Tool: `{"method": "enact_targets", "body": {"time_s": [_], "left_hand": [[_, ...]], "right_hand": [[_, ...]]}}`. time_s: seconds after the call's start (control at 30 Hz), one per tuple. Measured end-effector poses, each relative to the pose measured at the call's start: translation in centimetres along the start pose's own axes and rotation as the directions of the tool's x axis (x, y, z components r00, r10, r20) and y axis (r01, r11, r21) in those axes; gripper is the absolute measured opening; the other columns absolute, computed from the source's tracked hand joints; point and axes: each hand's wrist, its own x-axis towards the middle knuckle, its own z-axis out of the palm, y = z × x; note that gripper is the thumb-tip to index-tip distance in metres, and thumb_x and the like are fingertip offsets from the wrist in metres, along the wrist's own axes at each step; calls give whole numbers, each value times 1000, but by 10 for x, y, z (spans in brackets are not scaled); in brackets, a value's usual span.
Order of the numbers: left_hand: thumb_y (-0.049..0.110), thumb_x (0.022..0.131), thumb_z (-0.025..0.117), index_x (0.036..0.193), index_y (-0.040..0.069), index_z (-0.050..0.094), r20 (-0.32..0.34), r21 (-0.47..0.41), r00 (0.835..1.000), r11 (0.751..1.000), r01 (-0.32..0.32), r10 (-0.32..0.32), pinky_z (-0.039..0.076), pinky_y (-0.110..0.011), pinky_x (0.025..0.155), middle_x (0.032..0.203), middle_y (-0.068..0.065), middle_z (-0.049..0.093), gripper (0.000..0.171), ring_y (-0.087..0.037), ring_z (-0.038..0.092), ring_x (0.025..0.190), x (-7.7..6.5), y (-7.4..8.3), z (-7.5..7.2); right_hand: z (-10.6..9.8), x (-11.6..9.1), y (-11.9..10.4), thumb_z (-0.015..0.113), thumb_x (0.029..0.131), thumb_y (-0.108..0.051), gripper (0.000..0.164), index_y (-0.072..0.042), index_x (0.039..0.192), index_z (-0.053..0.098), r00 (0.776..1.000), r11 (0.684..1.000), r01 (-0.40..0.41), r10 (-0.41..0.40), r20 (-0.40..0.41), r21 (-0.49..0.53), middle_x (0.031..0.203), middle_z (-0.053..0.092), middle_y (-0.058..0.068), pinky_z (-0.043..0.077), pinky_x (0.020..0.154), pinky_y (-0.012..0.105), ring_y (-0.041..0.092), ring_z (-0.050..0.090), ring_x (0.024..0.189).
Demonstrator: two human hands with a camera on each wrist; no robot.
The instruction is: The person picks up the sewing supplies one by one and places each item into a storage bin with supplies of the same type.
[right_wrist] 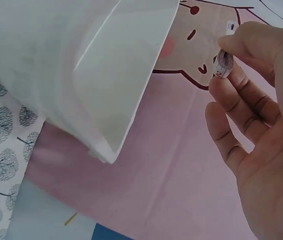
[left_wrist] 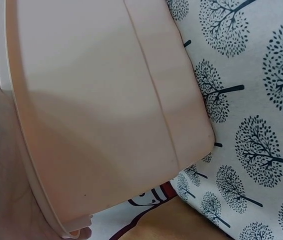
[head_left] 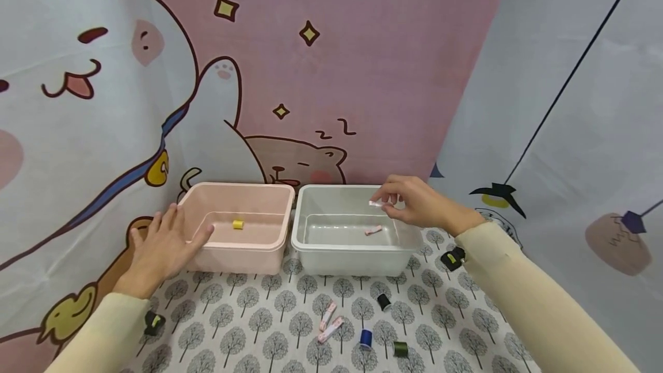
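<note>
My right hand is above the right part of the white bin. Its thumb and fingers pinch a small rolled tape measure, white with printed marks. Inside that bin lies another tape measure. At the left side of the pink bin, my left hand rests on the rim with fingers spread and straight; part of it shows behind the bin wall in the left wrist view. A yellow thread spool lies in the pink bin.
In front of the bins, two folded tape measures lie on the tree-print cloth. To their right are a black spool, a blue spool and a green spool. A cartoon-printed backdrop hangs behind the bins.
</note>
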Motion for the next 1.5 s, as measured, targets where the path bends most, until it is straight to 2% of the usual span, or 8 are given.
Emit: {"method": "enact_targets", "body": {"time_s": [0.1, 0.2, 0.43, 0.53, 0.7, 0.83, 1.0, 1.5], "left_hand": [[86, 113, 35, 181, -12, 15, 2, -1, 1000, 1000, 6, -6, -1, -105, 123, 188, -43, 11, 121, -75, 14, 170, -1, -1, 1], [86, 113, 35, 181, -12, 15, 0, -3, 1000, 1000, 9, -9, -1, -105, 123, 188, -43, 11, 121, -75, 14, 170, -2, -2, 2], [85, 113, 36, 181, -12, 17, -21, -6, 1000, 1000, -7, 7, 0, -104, 123, 189, -42, 13, 120, -76, 15, 170, -2, -3, 2], [85, 113, 37, 181, -12, 17, -29, -5, 1000, 1000, -11, 10, 1, -104, 124, 188, -43, 14, 120, -75, 16, 170, -1, -2, 1], [86, 112, 37, 181, -11, 17, -22, -3, 1000, 1000, -8, 8, 0, -104, 124, 188, -42, 13, 121, -75, 15, 170, 0, 0, 0], [86, 112, 37, 181, -11, 17, -19, -4, 1000, 1000, -6, 6, -1, -104, 124, 189, -42, 12, 121, -75, 14, 170, 0, 0, 0], [86, 112, 36, 181, -11, 16, -12, -5, 1000, 1000, 2, -2, -2, -104, 124, 189, -42, 11, 121, -75, 13, 171, 0, 0, -1], [86, 113, 35, 181, -12, 16, -8, -5, 1000, 1000, -3, 2, -2, -104, 124, 189, -42, 11, 120, -75, 13, 171, 0, 0, -1]], "right_hand": [[2, 13, 3, 82, 100, 1, 31, -15, 125, 88, 1000, 1000, -14, 14, 27, -2, 111, 82, 0, 71, 85, 45, 15, 76, 97], [5, 24, 6, 81, 101, 0, 30, -15, 126, 88, 998, 1000, -24, 24, 52, -10, 111, 81, 2, 70, 86, 47, 18, 76, 99], [14, 44, 16, 81, 101, -2, 29, -15, 126, 89, 995, 998, -58, 60, 84, -26, 108, 80, 2, 65, 87, 39, 20, 74, 100], [19, 49, 21, 80, 102, -2, 28, -15, 125, 89, 993, 997, -78, 80, 89, -17, 108, 81, 3, 63, 89, 39, 23, 75, 101], [25, 57, 28, 78, 103, -1, 27, -12, 126, 89, 992, 995, -97, 95, 85, 19, 111, 82, 8, 67, 94, 53, 29, 76, 105], [30, 63, 31, 80, 103, -4, 33, -10, 135, 85, 983, 988, -151, 148, 104, 19, 118, 80, 13, 66, 103, 57, 37, 77, 114], [33, 67, 33, 83, 102, -9, 40, -10, 142, 82, 973, 981, -194, 196, 120, -31, 127, 79, 17, 63, 111, 59, 41, 76, 124], [27, 52, 18, 80, 105, -9, 36, -12, 140, 83, 975, 980, -195, 198, 105, -38, 131, 82, 12, 65, 109, 57, 39, 78, 122]]}}
